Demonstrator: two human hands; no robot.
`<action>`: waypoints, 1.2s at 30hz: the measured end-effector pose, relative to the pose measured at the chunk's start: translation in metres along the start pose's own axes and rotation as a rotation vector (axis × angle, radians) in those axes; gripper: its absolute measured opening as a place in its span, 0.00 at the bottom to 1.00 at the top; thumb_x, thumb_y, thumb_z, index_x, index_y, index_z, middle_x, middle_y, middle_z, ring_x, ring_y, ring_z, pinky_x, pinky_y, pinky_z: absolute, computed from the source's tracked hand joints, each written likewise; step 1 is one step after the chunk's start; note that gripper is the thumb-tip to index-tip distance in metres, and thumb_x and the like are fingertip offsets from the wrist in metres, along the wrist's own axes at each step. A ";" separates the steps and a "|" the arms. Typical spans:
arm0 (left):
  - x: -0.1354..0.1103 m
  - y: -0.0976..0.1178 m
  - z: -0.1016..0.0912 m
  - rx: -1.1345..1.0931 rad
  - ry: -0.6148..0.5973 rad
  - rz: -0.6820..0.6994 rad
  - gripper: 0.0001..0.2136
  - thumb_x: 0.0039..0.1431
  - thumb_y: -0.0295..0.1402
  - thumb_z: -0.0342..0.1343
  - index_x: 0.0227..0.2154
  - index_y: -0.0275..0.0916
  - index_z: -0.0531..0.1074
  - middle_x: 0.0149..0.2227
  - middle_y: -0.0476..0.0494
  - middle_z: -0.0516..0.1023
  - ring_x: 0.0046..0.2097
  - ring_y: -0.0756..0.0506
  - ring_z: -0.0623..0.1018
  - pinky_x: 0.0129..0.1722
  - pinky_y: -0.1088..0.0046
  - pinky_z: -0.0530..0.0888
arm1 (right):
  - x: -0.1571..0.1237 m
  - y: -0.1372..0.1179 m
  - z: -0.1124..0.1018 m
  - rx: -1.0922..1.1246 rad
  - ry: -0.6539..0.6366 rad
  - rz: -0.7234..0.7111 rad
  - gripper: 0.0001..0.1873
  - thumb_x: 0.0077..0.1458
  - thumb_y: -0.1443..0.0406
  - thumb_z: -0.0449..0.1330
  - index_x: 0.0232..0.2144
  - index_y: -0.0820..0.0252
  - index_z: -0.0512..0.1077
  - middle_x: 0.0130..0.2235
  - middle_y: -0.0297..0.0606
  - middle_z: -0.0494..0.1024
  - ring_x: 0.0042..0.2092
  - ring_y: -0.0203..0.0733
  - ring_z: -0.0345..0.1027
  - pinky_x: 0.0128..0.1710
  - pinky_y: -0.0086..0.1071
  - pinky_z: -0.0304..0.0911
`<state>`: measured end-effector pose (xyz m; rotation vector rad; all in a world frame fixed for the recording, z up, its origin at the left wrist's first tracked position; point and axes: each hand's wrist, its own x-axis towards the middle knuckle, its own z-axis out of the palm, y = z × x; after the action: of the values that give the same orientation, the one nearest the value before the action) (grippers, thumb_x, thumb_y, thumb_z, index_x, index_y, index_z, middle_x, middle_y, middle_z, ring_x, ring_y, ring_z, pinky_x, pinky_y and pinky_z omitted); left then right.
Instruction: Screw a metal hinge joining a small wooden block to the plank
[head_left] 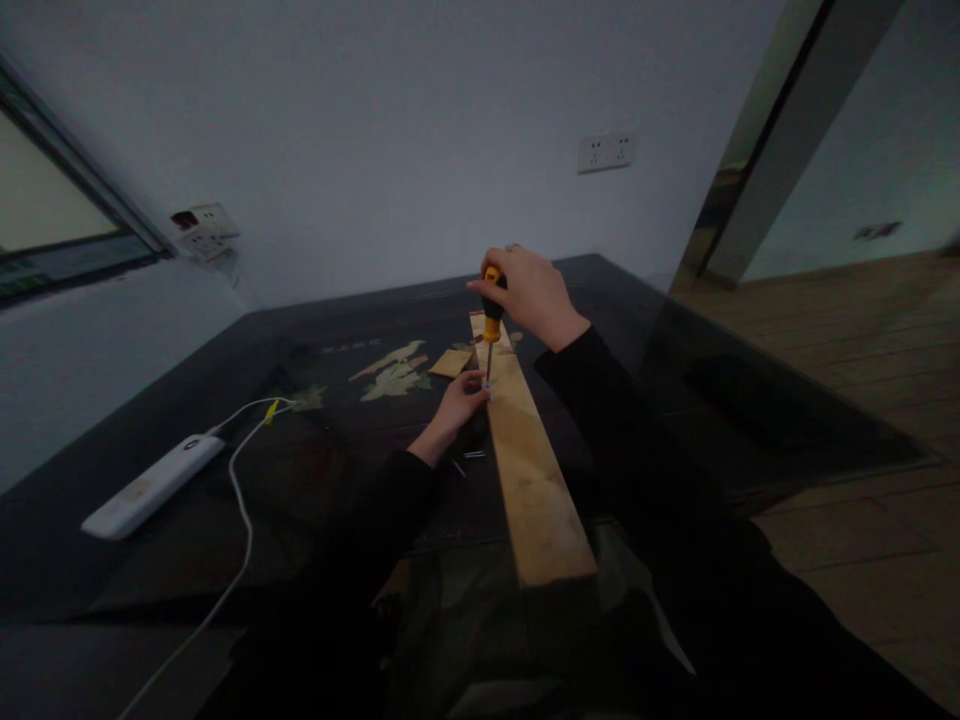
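My right hand point(534, 292) is closed around the yellow and black handle of a screwdriver point(492, 318), which stands upright over a long wooden board point(534, 470). The screwdriver's tip meets a small metal piece point(487, 391) at the board's left edge; its exact kind is too small to make out. My left hand point(460, 402) pinches at that piece with thumb and fingers, beside the shaft's lower end. The board lies on a dark table and its near end juts past the table's edge toward me. Several loose screws point(474, 455) lie just left of the board.
A white power strip point(154, 487) with a white cable point(241, 500) lies on the left of the dark table point(337, 430). A small flat tan piece point(451, 363) rests left of the board's far end. Wall sockets point(606, 152) are on the wall behind.
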<state>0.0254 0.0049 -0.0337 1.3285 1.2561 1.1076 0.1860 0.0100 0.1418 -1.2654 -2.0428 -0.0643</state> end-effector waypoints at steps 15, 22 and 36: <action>0.004 -0.003 0.000 0.032 0.010 0.009 0.19 0.51 0.26 0.61 0.48 0.34 0.71 0.43 0.36 0.77 0.39 0.45 0.79 0.43 0.65 0.75 | -0.001 0.001 -0.003 -0.025 0.019 0.004 0.13 0.59 0.59 0.56 0.41 0.59 0.73 0.43 0.44 0.71 0.43 0.46 0.64 0.42 0.37 0.58; 0.000 0.003 0.001 0.036 0.016 -0.009 0.18 0.52 0.26 0.61 0.47 0.34 0.71 0.45 0.37 0.76 0.38 0.47 0.78 0.40 0.69 0.75 | 0.002 0.005 -0.005 0.050 -0.037 -0.031 0.14 0.60 0.61 0.54 0.45 0.60 0.72 0.43 0.45 0.72 0.43 0.45 0.64 0.43 0.37 0.58; -0.003 0.004 0.001 -0.012 0.017 -0.019 0.20 0.51 0.26 0.61 0.49 0.34 0.70 0.44 0.37 0.76 0.37 0.48 0.78 0.40 0.68 0.76 | 0.000 0.006 -0.001 -0.050 0.037 0.050 0.16 0.59 0.54 0.55 0.39 0.60 0.75 0.42 0.45 0.74 0.43 0.46 0.64 0.40 0.36 0.58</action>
<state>0.0271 0.0021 -0.0300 1.2984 1.2706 1.1139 0.1913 0.0127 0.1412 -1.3353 -1.9887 -0.1151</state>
